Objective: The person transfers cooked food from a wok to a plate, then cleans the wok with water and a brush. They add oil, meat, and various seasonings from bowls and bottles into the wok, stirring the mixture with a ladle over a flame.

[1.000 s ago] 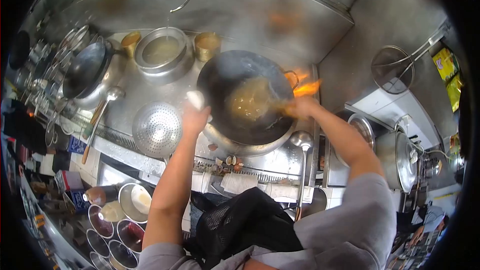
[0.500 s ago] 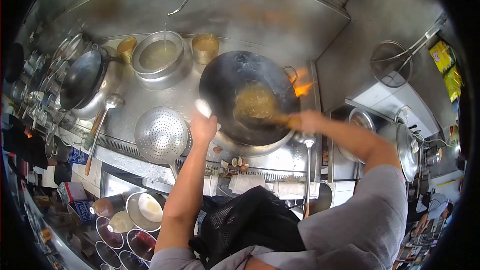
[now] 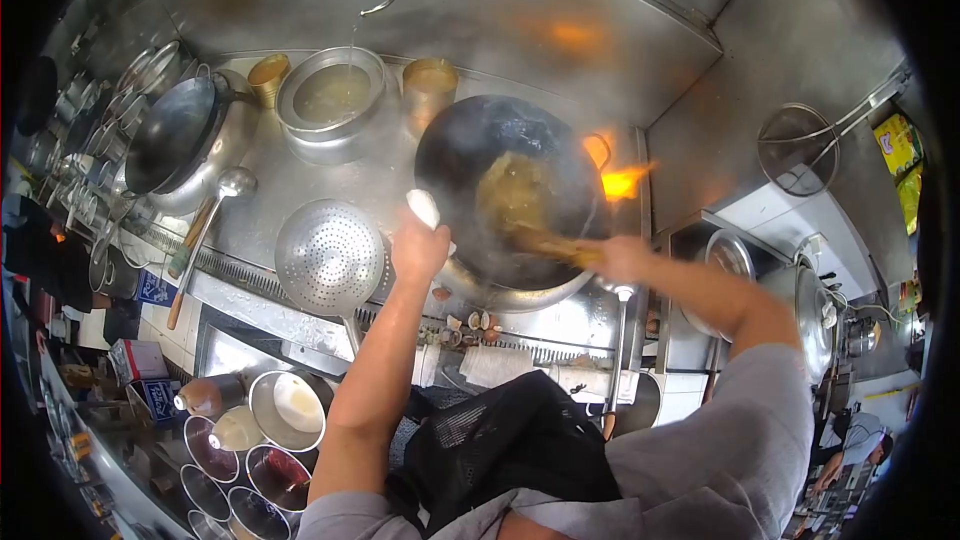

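A dark wok (image 3: 455, 145) sits over the burner, with murky yellow-brown contents (image 3: 515, 190) inside. Closed at its near left rim, my left hand (image 3: 420, 252) grips a folded white cloth (image 3: 422, 207); whether a wok handle lies under the cloth is hidden. My right hand (image 3: 628, 262) is wrapped round a yellowish wooden stirring tool (image 3: 555, 245), which slants down into the wok. The tool's far end is blurred among the contents, so its shape cannot be made out.
Flames (image 3: 624, 183) flare beside the wok's right edge. A perforated strainer (image 3: 328, 252) lies left of my forearm. Behind it stand a water-filled pot (image 3: 290, 110) and a brass-coloured tin (image 3: 430, 90). One ladle (image 3: 622, 340) rests at right, another (image 3: 236, 182) at left.
The wooden tool has swung within the wok and now slants more steeply across the view, its contents shifting with it. Flames at the right look larger. My whole view has shifted slightly.
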`<state>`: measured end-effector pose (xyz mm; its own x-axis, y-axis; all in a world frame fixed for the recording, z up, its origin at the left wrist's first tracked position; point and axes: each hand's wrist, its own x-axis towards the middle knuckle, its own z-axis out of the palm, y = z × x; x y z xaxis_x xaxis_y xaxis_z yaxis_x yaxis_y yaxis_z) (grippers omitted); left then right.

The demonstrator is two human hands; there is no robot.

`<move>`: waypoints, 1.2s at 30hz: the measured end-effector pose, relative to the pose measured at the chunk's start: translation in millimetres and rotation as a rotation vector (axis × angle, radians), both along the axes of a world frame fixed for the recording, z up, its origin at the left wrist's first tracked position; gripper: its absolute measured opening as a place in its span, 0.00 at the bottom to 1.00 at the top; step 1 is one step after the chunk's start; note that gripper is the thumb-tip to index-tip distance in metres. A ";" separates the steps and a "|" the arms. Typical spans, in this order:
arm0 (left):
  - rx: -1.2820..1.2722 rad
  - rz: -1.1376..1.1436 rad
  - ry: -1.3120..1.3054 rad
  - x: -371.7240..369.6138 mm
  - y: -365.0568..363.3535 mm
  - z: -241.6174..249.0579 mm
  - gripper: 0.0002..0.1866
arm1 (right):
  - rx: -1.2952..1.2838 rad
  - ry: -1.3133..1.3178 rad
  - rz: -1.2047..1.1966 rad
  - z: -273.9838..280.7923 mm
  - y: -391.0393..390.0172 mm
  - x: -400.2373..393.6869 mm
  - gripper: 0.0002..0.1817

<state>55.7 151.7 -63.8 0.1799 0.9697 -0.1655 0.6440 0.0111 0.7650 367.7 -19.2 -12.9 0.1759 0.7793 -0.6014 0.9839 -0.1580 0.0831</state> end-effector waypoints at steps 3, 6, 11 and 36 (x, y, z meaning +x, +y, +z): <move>-0.018 -0.003 0.001 -1.0 -4.7 -2.9 0.32 | 0.290 0.022 0.008 -13.9 62.9 67.3 0.28; -0.032 -0.007 0.014 -1.5 -3.2 1.0 0.33 | 0.266 -0.082 -0.355 -57.4 131.7 9.3 0.33; 0.024 -0.056 -0.146 -9.4 0.0 -12.1 0.35 | 0.611 -0.001 -0.146 -126.3 96.4 -60.5 0.33; -0.042 -0.085 0.008 -5.0 -2.6 -10.0 0.38 | 0.338 0.344 -0.264 -66.0 42.5 -65.9 0.32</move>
<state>50.8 149.1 -73.9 0.2597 0.9431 -0.2078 0.6502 -0.0117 0.7597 301.8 23.3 -78.9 0.2290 0.8953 -0.3822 0.8687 -0.3651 -0.3347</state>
